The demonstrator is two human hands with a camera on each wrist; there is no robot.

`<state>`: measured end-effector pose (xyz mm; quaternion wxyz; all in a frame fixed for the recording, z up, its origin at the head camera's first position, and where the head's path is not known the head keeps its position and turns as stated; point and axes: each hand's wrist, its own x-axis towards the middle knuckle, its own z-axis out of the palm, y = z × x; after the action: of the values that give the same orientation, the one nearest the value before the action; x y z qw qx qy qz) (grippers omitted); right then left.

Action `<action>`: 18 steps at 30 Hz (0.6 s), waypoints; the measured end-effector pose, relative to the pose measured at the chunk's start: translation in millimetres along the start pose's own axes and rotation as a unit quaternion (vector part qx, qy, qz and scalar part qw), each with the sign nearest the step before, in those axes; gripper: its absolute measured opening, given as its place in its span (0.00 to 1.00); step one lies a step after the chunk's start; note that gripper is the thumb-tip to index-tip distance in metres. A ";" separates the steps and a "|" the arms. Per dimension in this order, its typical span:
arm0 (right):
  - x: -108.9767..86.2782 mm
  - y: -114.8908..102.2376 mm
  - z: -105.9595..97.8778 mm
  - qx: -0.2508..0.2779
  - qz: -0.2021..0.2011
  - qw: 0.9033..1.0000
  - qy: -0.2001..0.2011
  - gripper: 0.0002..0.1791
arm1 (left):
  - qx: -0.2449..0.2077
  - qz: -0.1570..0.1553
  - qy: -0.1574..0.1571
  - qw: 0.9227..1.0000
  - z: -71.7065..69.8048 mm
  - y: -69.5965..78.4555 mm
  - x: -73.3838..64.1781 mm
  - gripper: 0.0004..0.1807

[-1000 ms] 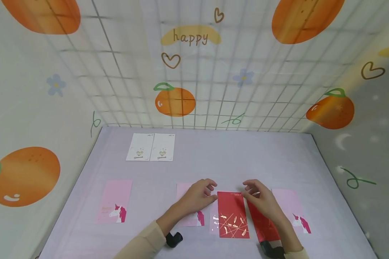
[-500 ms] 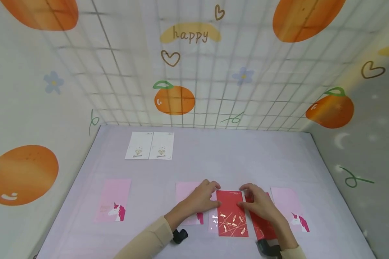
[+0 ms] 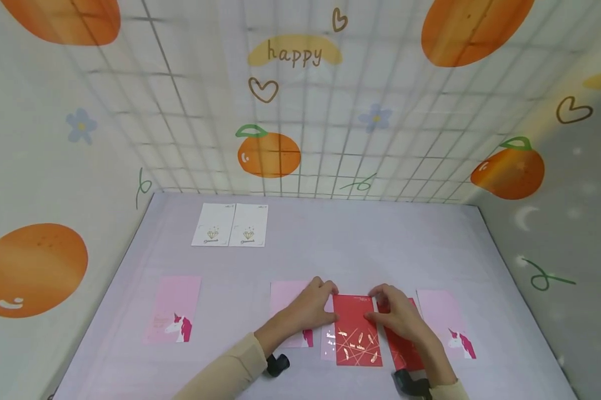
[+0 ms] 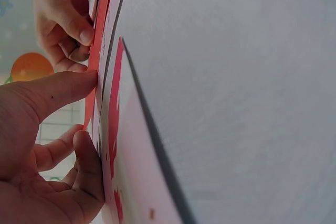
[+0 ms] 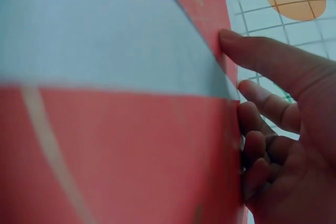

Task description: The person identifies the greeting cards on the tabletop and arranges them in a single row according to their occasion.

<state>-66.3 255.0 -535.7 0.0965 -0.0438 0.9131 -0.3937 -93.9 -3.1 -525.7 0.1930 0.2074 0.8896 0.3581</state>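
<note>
A red card point(image 3: 357, 328) printed with gold feathers and lines lies in front of me in the head view. My left hand point(image 3: 307, 306) pinches its upper left corner, the thumb point(image 4: 79, 85) on the left edge and a forefinger at the corner. At the opposite upper corner, my right hand point(image 3: 399, 318) holds it between thumb and forefinger. A pink card point(image 3: 328, 341) with white lettering peeks out from beneath its left side. Under my right hand lies a second red card point(image 3: 402, 350), partly hidden. My left wrist covers part of a pink unicorn card point(image 3: 285, 294).
Another pink unicorn card point(image 3: 173, 308) lies at the left of the table point(image 3: 220, 372), and one more pink unicorn card point(image 3: 440, 311) at the right. Two white diamond cards point(image 3: 210, 225) sit side by side near the back. Patterned cloth walls point(image 3: 300, 100) enclose three sides.
Both hands have moved in onto the red card's upper corners, thumbs and forefingers now at its edges. The card itself has hardly shifted.
</note>
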 end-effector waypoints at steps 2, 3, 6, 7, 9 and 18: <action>-0.1 -0.3 0.2 0.000 -0.001 1.000 0.000 0.32 | 0.008 0.003 0.000 1.000 0.9 -0.4 0.8 0.28; -0.1 -0.6 0.2 -0.001 -0.001 1.000 0.000 0.32 | 0.011 0.004 0.001 1.000 1.3 -0.6 1.1 0.28; -0.2 -1.7 0.4 -0.002 0.006 1.000 0.000 0.32 | 0.020 0.010 0.003 1.000 2.1 -0.4 2.0 0.28; -0.1 -2.0 0.5 -0.002 0.008 1.000 0.000 0.33 | 0.021 0.011 0.003 1.000 2.2 -0.3 2.1 0.28; -0.2 -2.9 0.4 -0.002 0.012 1.000 0.000 0.33 | 0.026 0.015 0.004 1.000 2.2 0.3 2.3 0.28; -0.3 -4.7 1.0 0.001 0.012 1.000 0.004 0.31 | 0.040 0.026 0.006 0.999 0.8 3.0 -0.4 0.20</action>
<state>-65.8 251.2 -532.9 0.0980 -0.0310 0.9134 -0.3939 -92.6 -0.9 -523.9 0.1701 0.2359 0.8988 0.3281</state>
